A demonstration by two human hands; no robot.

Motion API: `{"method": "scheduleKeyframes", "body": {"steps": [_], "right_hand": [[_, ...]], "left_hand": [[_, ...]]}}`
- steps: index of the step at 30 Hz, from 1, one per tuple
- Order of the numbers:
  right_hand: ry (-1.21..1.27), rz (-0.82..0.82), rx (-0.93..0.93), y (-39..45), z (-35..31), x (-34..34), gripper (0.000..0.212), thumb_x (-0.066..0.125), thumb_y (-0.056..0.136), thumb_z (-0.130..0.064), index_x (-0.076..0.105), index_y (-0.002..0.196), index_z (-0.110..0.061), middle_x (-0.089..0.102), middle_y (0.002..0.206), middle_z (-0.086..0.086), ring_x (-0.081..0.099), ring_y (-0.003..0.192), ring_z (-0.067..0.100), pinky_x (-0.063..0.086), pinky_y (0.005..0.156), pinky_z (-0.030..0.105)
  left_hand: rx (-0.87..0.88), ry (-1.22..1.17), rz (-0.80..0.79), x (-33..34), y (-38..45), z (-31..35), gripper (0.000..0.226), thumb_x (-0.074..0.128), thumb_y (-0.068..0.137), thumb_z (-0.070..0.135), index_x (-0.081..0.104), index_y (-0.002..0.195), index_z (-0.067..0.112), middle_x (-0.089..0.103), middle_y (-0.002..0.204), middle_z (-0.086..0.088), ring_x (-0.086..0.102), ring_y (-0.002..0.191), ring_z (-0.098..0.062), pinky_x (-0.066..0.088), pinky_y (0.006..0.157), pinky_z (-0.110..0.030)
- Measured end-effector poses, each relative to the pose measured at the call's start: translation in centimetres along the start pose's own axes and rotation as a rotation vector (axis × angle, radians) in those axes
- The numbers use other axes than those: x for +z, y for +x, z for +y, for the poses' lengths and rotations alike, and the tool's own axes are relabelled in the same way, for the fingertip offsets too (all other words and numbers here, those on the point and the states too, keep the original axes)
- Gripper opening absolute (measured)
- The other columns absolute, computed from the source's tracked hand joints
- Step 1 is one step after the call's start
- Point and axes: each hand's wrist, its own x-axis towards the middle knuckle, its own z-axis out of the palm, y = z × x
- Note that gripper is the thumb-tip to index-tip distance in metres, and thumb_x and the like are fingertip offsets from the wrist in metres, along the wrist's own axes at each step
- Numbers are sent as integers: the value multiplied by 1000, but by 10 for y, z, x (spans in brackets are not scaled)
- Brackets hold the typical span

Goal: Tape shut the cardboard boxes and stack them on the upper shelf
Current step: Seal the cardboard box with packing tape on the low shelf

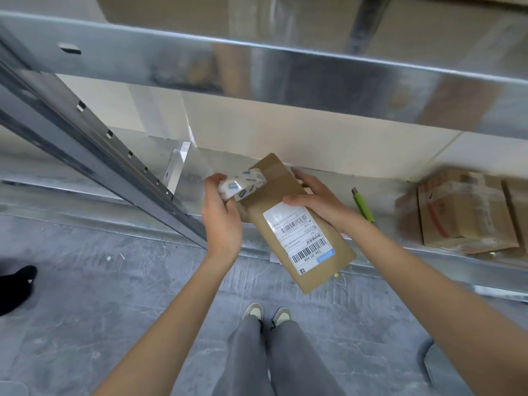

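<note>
Left hand (pixel 221 215) gripping tape roll (pixel 238 185), right hand (pixel 317 201) holding flat box (pixel 285 195), far boxes (pixel 463 212) blurred

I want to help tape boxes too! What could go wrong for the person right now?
The box is held in the air by the right hand alone, so it might slip or tilt. The tape roll in the left hand could stick crookedly. The green knife lies near the shelf edge and could get knocked off.
</note>
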Motion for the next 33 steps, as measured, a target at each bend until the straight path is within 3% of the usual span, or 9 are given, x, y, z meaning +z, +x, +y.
{"method": "scheduleKeyframes", "body": {"steps": [2, 4, 7, 10, 14, 17, 21, 29, 33], "right_hand": [[-309, 117, -126, 4, -6, 6, 89, 71, 83, -29, 18, 154, -32, 22, 158, -10, 24, 142, 6, 25, 112, 27], [-584, 139, -225, 8, -10, 16, 98, 68, 85, -39, 2, 156, -23, 3, 163, -8, 7, 147, 8, 11, 120, 30], [-804, 159, -244, 16, -5, 30, 114, 62, 80, -64, -9, 155, -16, -6, 164, -2, -5, 149, 8, 0, 122, 35], [-841, 233, -235, 19, 0, 35, 122, 55, 73, -79, -7, 155, -14, -4, 164, -2, -5, 149, 8, -2, 121, 31], [-800, 228, -197, 20, 2, 32, 123, 53, 71, -82, -7, 155, -17, -4, 164, -4, -2, 149, 8, 1, 121, 34], [-811, 212, -176, 21, 1, 32, 121, 52, 71, -82, -10, 154, -19, -7, 163, -6, -4, 149, 9, 0, 121, 42], [-822, 206, -173, 21, 1, 31, 121, 50, 71, -84, -11, 154, -19, -8, 163, -6, -7, 149, 9, -3, 121, 47], [-837, 212, -187, 25, 5, 31, 122, 45, 69, -87, -10, 154, -20, -9, 163, -6, -9, 149, 8, -3, 120, 50], [-934, 202, -173, 23, 3, 30, 118, 33, 71, -89, -13, 154, -18, -16, 162, -5, -17, 147, 7, -8, 118, 55]], "left_hand": [[-118, -47, 23, 11, 0, 3, 34, 39, 94, -3, 49, 121, 15, 59, 98, 7, 59, 86, -6, 46, 68, -16], [-194, -100, 27, 22, 1, 6, 22, 41, 96, 4, 52, 113, 13, 61, 92, 9, 60, 81, -2, 46, 68, -22], [-196, -97, 14, 28, 6, 9, 12, 44, 95, 6, 49, 101, 16, 61, 89, 6, 60, 77, -8, 44, 68, -25], [-167, -19, -32, 26, 8, 9, 7, 38, 99, 7, 43, 102, 11, 60, 96, -4, 58, 85, -23, 43, 70, -27], [-73, 49, -59, 13, 12, 7, 6, 37, 99, 5, 40, 101, 9, 56, 91, -2, 54, 80, -20, 39, 58, -9], [-6, 151, -36, -8, 15, -2, 9, 36, 96, 6, 39, 99, 14, 53, 82, 8, 57, 74, -20, 49, 60, -23], [-64, 129, -61, -16, 11, -3, 11, 34, 97, 4, 38, 101, 14, 53, 88, 6, 61, 85, -30, 56, 73, -56], [27, 447, -32, -29, 2, -13, 6, 37, 97, 4, 35, 100, 9, 48, 101, -18, 48, 80, -37, 41, 69, -46], [-123, 300, -56, -22, 0, -26, 14, 35, 95, -4, 38, 108, 1, 49, 101, -21, 51, 86, -44, 48, 74, -56]]}}
